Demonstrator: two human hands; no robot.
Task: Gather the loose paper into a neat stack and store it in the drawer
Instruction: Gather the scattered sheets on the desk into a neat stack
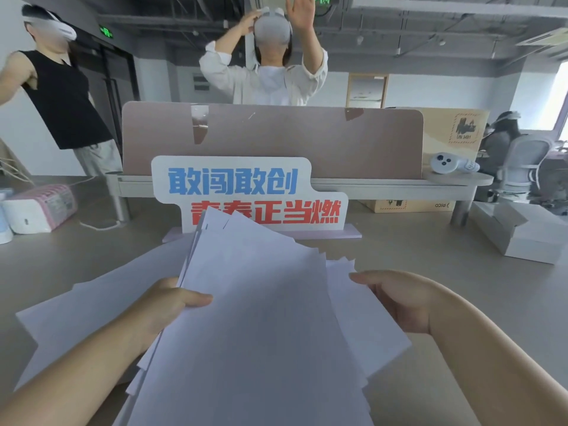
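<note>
A fanned bundle of white paper sheets (261,302) is held up above the desk, tilted away from me, its edges uneven. My left hand (166,305) grips the bundle's left edge, thumb on top. My right hand (396,299) is on the sheets at the right side, fingers curled at their edge. More loose sheets (92,315) lie flat on the desk at the left, partly under the bundle and my left arm. No drawer is in view.
A white sign with blue and red characters (246,192) stands just behind the paper, in front of a pink desk divider (276,139). A white open box (522,235) sits at the right, tissue packs (40,210) at the left. People wearing headsets stand beyond the divider.
</note>
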